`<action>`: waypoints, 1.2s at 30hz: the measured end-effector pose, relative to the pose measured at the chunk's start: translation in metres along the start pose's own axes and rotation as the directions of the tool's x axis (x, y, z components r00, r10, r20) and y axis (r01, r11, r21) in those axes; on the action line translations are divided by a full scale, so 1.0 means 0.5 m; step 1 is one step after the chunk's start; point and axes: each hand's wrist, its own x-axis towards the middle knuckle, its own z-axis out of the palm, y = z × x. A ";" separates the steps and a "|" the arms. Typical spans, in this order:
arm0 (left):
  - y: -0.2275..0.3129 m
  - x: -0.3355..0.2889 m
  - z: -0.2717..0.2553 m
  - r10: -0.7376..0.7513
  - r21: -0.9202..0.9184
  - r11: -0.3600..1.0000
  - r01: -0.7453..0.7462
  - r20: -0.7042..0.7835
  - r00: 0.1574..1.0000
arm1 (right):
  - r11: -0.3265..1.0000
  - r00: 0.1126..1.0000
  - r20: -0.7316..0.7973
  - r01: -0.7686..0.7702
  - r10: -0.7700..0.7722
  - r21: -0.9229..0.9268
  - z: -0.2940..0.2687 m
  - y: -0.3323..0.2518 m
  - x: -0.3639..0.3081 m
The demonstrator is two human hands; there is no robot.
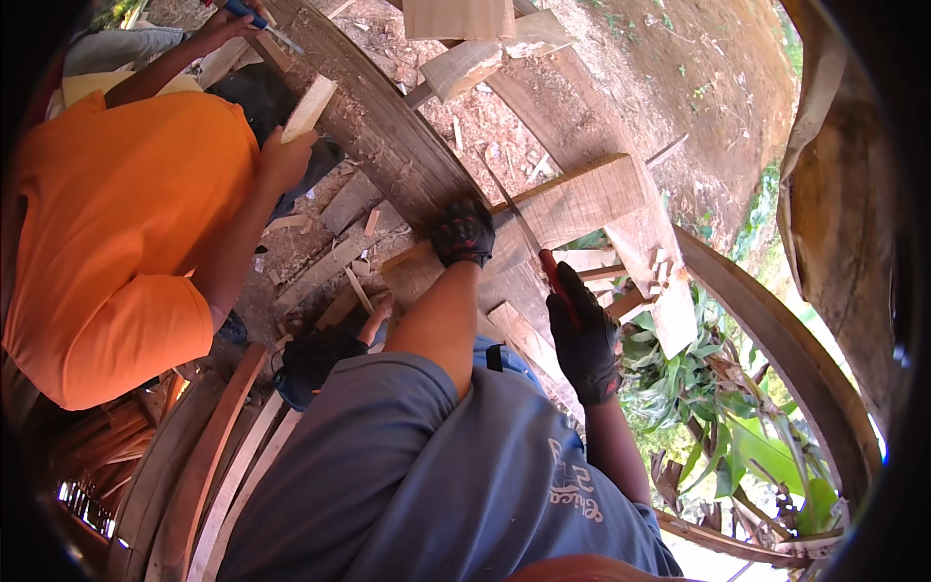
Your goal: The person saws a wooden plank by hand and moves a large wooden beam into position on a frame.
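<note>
My right hand point(585, 339), in a black work glove, is closed round the red handle point(555, 274) of a handsaw. Its narrow blade point(519, 213), seen nearly edge-on, slants up and left across a thick wooden board point(592, 199). Just left of the blade, my left hand point(464, 233), in a black and red glove, is curled down over the same board and grips it. The board rests across a long dark plank point(388, 116). Where the blade meets the wood, the depth of any cut cannot be made out.
On the left, a co-worker in an orange shirt point(136, 233) holds a pale wood piece point(308, 109) and a blue-handled tool point(247, 14). Wood blocks point(461, 70) lie beyond the board. Offcuts and shavings litter the ground. A curved timber point(786, 339) and green plants point(669, 369) are at right.
</note>
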 end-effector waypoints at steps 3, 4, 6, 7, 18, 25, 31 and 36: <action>-0.003 0.001 0.017 0.036 0.025 0.999 -0.033 -0.141 0.989 | 0.999 0.999 -0.024 -0.022 0.023 0.043 0.004 0.014 -0.013; -0.003 -0.002 0.013 0.060 0.044 0.998 -0.052 -0.205 0.977 | 0.998 0.999 -0.043 -0.015 0.017 0.060 0.010 0.022 -0.018; 0.003 0.005 0.006 0.028 0.011 1.000 -0.027 -0.169 0.985 | 0.999 0.999 -0.040 0.005 -0.007 -0.048 0.027 0.046 0.008; 0.005 -0.002 0.002 0.016 -0.002 1.000 -0.017 -0.144 0.989 | 0.995 0.999 -0.037 0.008 -0.011 -0.102 0.039 0.061 0.022; -0.004 0.003 0.019 0.153 0.034 0.988 -0.150 -0.318 0.936 | 0.993 0.992 -0.066 0.109 -0.111 -0.035 0.086 0.091 0.119; -0.026 -0.014 0.042 0.282 0.098 0.959 -0.266 -0.410 0.867 | 0.989 0.982 -0.132 0.143 -0.138 0.030 0.187 0.123 0.106; 0.012 -0.004 -0.012 0.027 0.149 0.989 -0.013 -0.087 0.996 | 0.989 0.995 -0.085 0.063 -0.052 0.134 0.110 0.165 0.152; -0.003 0.005 0.020 0.062 0.075 0.996 -0.052 -0.132 0.989 | 0.983 0.982 -0.066 0.181 -0.178 0.034 0.112 0.167 0.146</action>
